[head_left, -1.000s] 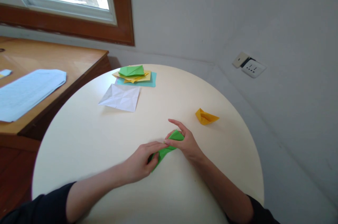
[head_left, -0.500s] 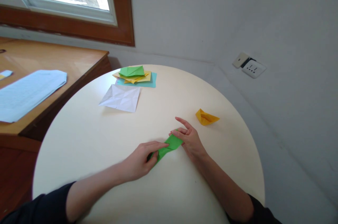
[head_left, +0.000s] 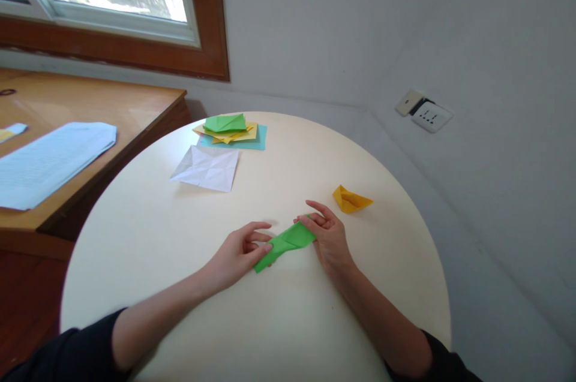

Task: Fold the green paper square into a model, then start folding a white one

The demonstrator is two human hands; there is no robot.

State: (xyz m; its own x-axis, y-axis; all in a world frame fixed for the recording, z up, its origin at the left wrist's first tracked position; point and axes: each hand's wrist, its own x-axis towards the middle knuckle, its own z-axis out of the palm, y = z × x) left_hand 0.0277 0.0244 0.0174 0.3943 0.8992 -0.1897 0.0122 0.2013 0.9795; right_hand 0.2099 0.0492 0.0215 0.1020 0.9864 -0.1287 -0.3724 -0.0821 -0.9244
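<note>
looking down from the head view: a folded green paper lies flat near the middle of a round tabletop. the left hand pins its near end with fingertips, grip narrow, to steady it. the right hand presses the far end, fingers loosely spread. a yellow boat sits just beyond, a white sheet farther off.

Head camera looks forward and down, close over a round table.
</note>
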